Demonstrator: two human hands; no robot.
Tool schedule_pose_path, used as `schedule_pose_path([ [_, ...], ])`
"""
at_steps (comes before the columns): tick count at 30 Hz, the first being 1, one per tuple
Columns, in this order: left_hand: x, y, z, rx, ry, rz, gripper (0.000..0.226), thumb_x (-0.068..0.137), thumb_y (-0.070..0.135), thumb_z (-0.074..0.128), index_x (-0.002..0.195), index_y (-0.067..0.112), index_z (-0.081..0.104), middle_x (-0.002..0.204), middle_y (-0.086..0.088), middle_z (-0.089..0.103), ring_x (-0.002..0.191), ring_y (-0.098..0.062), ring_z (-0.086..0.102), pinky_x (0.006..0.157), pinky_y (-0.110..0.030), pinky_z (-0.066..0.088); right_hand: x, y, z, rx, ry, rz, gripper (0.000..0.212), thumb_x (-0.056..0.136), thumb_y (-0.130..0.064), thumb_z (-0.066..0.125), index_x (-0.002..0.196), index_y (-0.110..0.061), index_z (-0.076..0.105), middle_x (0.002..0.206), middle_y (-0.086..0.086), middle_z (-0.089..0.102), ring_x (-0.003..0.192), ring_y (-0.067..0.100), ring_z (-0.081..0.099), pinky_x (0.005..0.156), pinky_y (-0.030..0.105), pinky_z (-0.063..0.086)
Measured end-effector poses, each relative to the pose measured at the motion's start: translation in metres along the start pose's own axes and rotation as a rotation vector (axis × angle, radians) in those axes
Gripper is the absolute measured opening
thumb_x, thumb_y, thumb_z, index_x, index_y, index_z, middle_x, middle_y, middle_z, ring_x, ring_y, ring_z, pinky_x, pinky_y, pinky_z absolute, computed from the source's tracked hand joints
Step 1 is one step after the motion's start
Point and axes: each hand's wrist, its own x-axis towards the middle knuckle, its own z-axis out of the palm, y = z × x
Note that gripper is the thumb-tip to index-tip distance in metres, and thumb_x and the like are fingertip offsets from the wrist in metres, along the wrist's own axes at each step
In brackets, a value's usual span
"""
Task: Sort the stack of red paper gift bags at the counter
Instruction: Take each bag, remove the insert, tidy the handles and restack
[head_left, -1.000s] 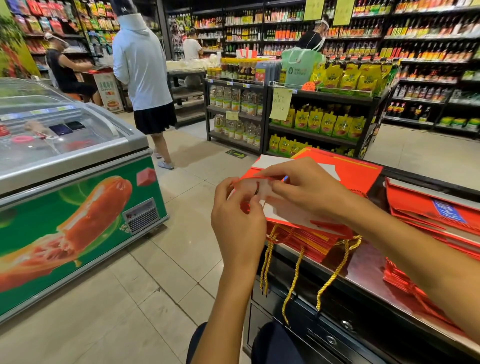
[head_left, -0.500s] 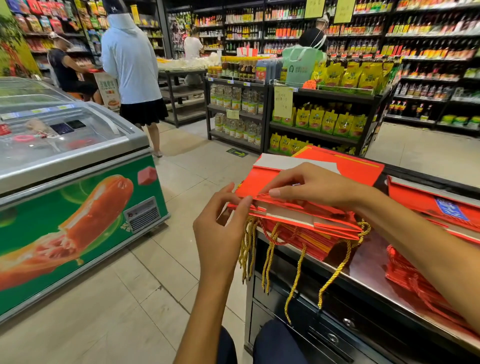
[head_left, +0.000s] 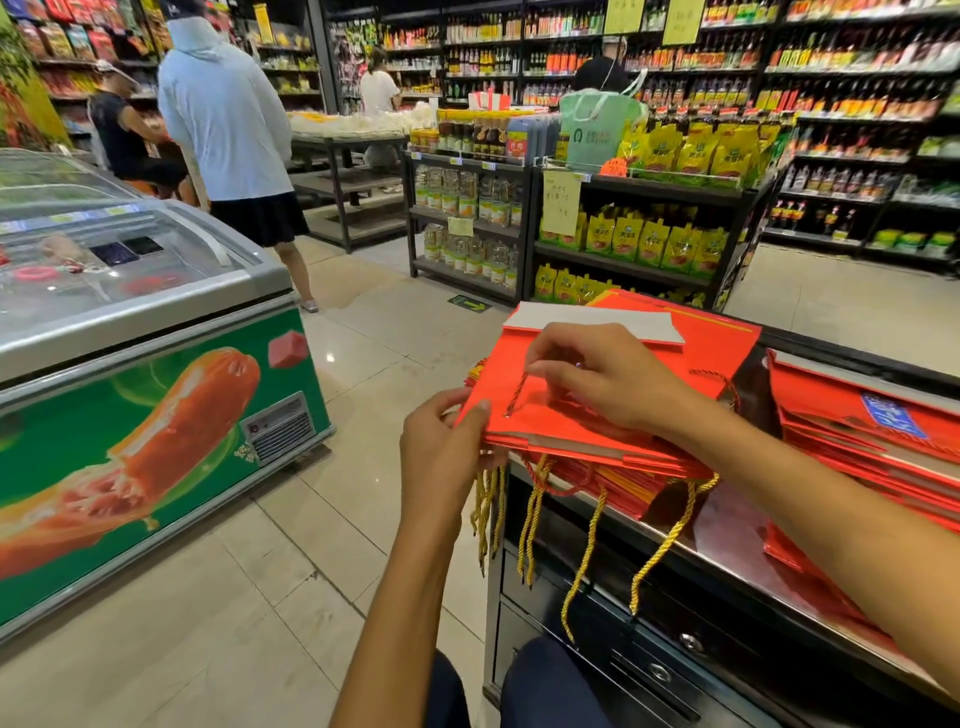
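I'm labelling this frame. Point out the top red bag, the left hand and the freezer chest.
top red bag (head_left: 582, 415): head view, on its flat red face.
left hand (head_left: 441, 452): head view, on its back.
freezer chest (head_left: 171, 441): head view, on its printed front panel.

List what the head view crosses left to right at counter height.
Chest freezer → left hand → red gift bag stack → right hand → second pile of red bags.

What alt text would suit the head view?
Left hand grips the edge of a stack of red paper gift bags on a shop counter; right hand pinches a cord handle on top. Gold cords dangle.
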Motion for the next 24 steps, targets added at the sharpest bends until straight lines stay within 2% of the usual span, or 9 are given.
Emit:
schedule_pose_path([
  [3,-0.004,-0.003,0.002,-0.101,0.022,-0.071,0.024,0.102,0.030,0.062,0.118,0.013,0.068,0.100,-0.014,0.076,0.088,-0.025,0.077,0.067,-0.034,0.064,0.000,0.005,-0.009,-0.112,-0.022,0.055,0.008,0.097,-0.024,0.069,0.104,-0.024,0.070,0.096,-0.008,0.071,0.089,0.010,0.065,0.081,0.036,0.052],
  [6,-0.016,-0.004,0.003,-0.225,0.033,-0.141,0.050,0.098,0.056,0.056,0.112,0.011,0.070,0.094,-0.013,0.077,0.090,-0.028,0.076,0.073,-0.034,0.063,-0.003,0.011,-0.028,-0.277,-0.114,0.186,0.033,0.096,-0.040,0.067,0.126,-0.029,0.065,0.123,-0.005,0.068,0.115,0.016,0.061,0.101,0.041,0.048],
  [8,-0.027,-0.003,0.003,-0.225,0.005,-0.147,0.056,0.095,0.063,0.052,0.110,0.012,0.072,0.091,-0.012,0.078,0.089,-0.025,0.077,0.071,-0.029,0.061,-0.010,0.015,-0.037,-0.379,-0.248,0.275,0.047,0.095,-0.052,0.062,0.137,-0.031,0.058,0.138,-0.003,0.059,0.128,0.020,0.054,0.110,0.043,0.042],
  [11,-0.042,0.002,0.012,-0.239,-0.080,-0.130,0.051,0.094,0.058,0.056,0.115,0.014,0.069,0.093,-0.011,0.079,0.089,-0.027,0.077,0.071,-0.030,0.062,-0.023,0.015,-0.032,-0.378,-0.321,0.336,0.052,0.098,-0.057,0.055,0.143,-0.031,0.054,0.142,-0.001,0.056,0.129,0.020,0.053,0.109,0.037,0.041],
  [15,-0.045,0.016,0.030,-0.302,-0.098,-0.018,0.045,0.090,0.029,0.077,0.130,0.025,0.057,0.109,-0.005,0.077,0.098,-0.029,0.076,0.084,-0.047,0.063,-0.029,0.007,-0.015,-0.290,-0.178,0.312,0.048,0.101,-0.048,0.055,0.143,-0.024,0.054,0.144,-0.001,0.057,0.130,0.018,0.053,0.107,0.035,0.041],
  [18,-0.032,0.032,0.036,-0.305,-0.042,0.086,0.042,0.088,0.007,0.075,0.121,0.028,0.060,0.109,-0.007,0.076,0.100,-0.030,0.074,0.092,-0.057,0.059,-0.026,0.003,-0.013,-0.109,-0.051,0.339,0.045,0.101,-0.043,0.058,0.143,-0.028,0.053,0.132,-0.011,0.061,0.113,0.002,0.057,0.099,0.029,0.041],
  [20,-0.023,0.049,0.038,-0.209,0.022,0.193,0.039,0.084,0.008,0.066,0.111,0.036,0.061,0.101,-0.001,0.075,0.093,-0.027,0.074,0.087,-0.059,0.059,-0.019,0.002,-0.020,0.127,0.046,0.357,0.040,0.100,-0.042,0.061,0.138,-0.030,0.057,0.125,-0.012,0.064,0.109,-0.001,0.059,0.100,0.029,0.043],
  [22,-0.020,0.070,0.040,-0.090,0.039,0.343,0.037,0.082,0.013,0.062,0.109,0.038,0.061,0.096,0.007,0.074,0.088,-0.016,0.073,0.084,-0.050,0.061,-0.012,-0.004,-0.032,0.369,0.161,0.386,0.039,0.098,-0.046,0.060,0.134,-0.031,0.059,0.126,-0.001,0.067,0.114,0.007,0.062,0.103,0.032,0.046],
  [24,-0.021,0.087,0.045,-0.015,0.021,0.490,0.034,0.087,0.009,0.061,0.115,0.028,0.063,0.092,0.010,0.073,0.082,-0.002,0.069,0.082,-0.034,0.061,-0.006,-0.011,-0.049,0.610,0.254,0.469,0.044,0.098,-0.054,0.056,0.135,-0.030,0.056,0.126,0.006,0.069,0.116,0.018,0.067,0.102,0.041,0.050],
])
